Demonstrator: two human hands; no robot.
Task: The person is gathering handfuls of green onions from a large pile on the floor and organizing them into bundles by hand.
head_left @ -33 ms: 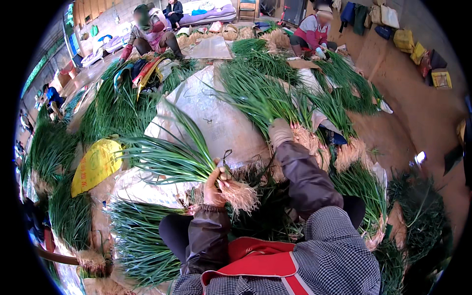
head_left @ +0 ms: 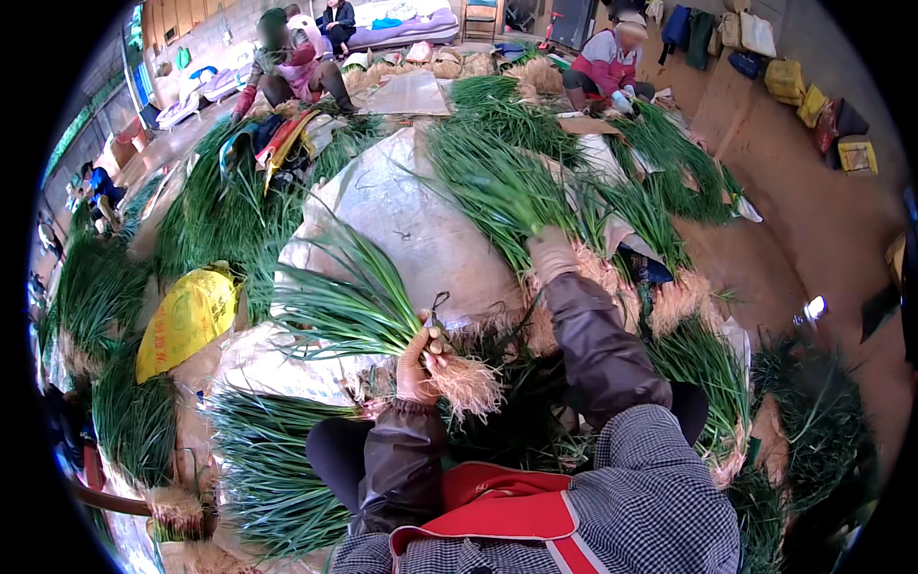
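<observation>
My left hand (head_left: 418, 371) is closed round a bunch of spring onions (head_left: 368, 306), just above its pale roots (head_left: 467, 385). The green leaves fan out toward the far left. A thin dark tie (head_left: 440, 304) sticks up in a loop at the fingers. My right hand (head_left: 552, 253), its fingers mostly hidden, is at the pile of spring onions (head_left: 492, 187) ahead and to the right. Blurred green stalks come out from beyond that hand, apparently gripped in it. Pale roots (head_left: 601, 273) lie beside its wrist.
A pale plastic sheet (head_left: 392, 201) lies ahead, with a yellow bag (head_left: 188, 323) at left. More spring onions (head_left: 273, 469) lie by my left knee and dark green leaves (head_left: 813, 411) at right. Co-workers (head_left: 612, 62) sit at the far side.
My right hand has shifted slightly to the right, with the blurred stalks at it. The leaves of the bunch in my left hand have swung a little to the right.
</observation>
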